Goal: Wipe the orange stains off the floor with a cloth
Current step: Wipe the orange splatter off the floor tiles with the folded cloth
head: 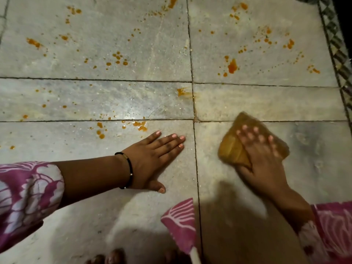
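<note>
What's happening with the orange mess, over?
Left hand flat on floor. Right hand presses cloth. Orange stains remain ahead. Nothing blocking.

Looks like a home floor, probably a kitchen or hallway: big grey stone tiles (pixel 114 44) with dark grout lines and a patterned mosaic border strip (pixel 335 44).

The right hand (pixel 262 161) and cloth (pixel 236 149) are motion-blurred; toes (pixel 106 259) are cut off below.

Patterned tile border (pixel 336 44) runs along the right edge — dark triangles on pale ground. Black beaded bracelet (pixel 130 169) on one wrist; pink-and-white printed sleeves (pixel 28 195).
</note>
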`<action>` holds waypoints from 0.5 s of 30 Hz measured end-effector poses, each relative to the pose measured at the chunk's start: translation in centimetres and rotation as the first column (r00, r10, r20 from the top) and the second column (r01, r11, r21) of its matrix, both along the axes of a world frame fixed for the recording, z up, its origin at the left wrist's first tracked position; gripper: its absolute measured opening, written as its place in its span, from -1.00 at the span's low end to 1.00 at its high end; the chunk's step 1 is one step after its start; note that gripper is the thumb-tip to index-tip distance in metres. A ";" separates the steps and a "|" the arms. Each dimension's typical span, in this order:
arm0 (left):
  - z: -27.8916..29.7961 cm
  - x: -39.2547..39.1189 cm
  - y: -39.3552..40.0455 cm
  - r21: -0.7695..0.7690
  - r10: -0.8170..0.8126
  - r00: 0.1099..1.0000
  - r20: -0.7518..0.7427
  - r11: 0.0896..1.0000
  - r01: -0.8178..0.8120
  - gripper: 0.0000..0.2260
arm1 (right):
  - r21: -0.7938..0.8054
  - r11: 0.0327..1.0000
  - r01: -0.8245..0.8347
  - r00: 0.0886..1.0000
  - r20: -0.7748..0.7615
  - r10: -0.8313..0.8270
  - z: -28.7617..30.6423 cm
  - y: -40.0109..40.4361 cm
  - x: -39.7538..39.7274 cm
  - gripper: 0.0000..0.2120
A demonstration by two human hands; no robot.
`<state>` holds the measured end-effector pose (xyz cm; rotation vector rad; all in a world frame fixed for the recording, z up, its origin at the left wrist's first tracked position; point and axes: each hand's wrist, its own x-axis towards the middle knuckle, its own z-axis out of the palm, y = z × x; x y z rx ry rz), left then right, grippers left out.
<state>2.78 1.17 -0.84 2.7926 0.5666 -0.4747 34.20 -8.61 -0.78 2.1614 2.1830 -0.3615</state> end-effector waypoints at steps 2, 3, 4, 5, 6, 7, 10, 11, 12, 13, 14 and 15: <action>-0.1 -0.1 0.0 0.011 -0.002 1.000 0.026 1.000 0.001 -0.07 | 0.020 0.987 0.160 0.986 0.051 -0.161 0.1 3.6 1.3 -0.26; -0.2 -0.1 0.0 0.001 -0.005 1.000 0.023 1.000 0.005 -0.07 | 0.025 0.977 0.212 0.975 0.063 -0.213 0.0 5.8 1.2 -0.24; -0.1 0.0 0.0 -0.012 -0.014 1.000 -0.004 1.000 0.014 -0.07 | 0.014 0.973 0.229 0.971 0.071 -0.229 0.0 7.8 0.7 -0.22; 0.0 0.1 0.0 -0.023 -0.023 0.999 -0.039 0.999 0.022 -0.07 | -0.006 0.980 0.199 0.978 0.074 -0.198 0.0 9.4 -0.3 -0.21; 0.1 0.2 0.1 -0.032 -0.031 0.997 -0.071 0.999 0.029 -0.07 | -0.024 0.992 0.125 0.990 0.074 -0.123 0.0 10.2 -1.5 -0.20; 0.2 0.2 0.2 -0.037 -0.036 0.996 -0.087 0.999 0.033 -0.07 | -0.035 0.999 0.026 0.998 0.066 -0.024 0.1 10.3 -2.8 -0.21; 0.3 0.2 0.2 -0.043 -0.021 0.999 -0.048 0.999 0.019 -0.08 | -0.013 0.974 -0.226 0.973 0.042 0.227 -0.2 6.7 -5.4 -0.28; 0.3 0.2 0.2 -0.046 -0.016 0.999 -0.047 0.999 0.014 -0.09 | -0.008 0.966 -0.260 0.965 0.035 0.260 -0.4 4.7 -5.4 -0.29; 0.4 0.1 0.1 -0.052 -0.014 0.998 -0.061 0.999 0.011 -0.09 | -0.007 0.961 -0.275 0.961 0.037 0.275 -0.5 2.8 -4.8 -0.28; 0.3 0.1 0.1 -0.056 -0.012 0.998 -0.069 0.998 0.008 -0.08 | -0.010 0.963 -0.268 0.962 0.042 0.269 -0.5 1.1 -3.7 -0.27; 0.3 0.1 0.1 -0.052 -0.010 0.998 -0.062 0.999 0.007 -0.08 | -0.015 0.972 -0.236 0.971 0.046 0.236 -0.4 0.0 -2.3 -0.27; 0.2 0.1 0.1 -0.038 -0.007 0.999 -0.043 0.999 0.006 -0.08 | -0.020 0.985 -0.172 0.984 0.047 0.172 -0.1 -0.4 -0.7 -0.27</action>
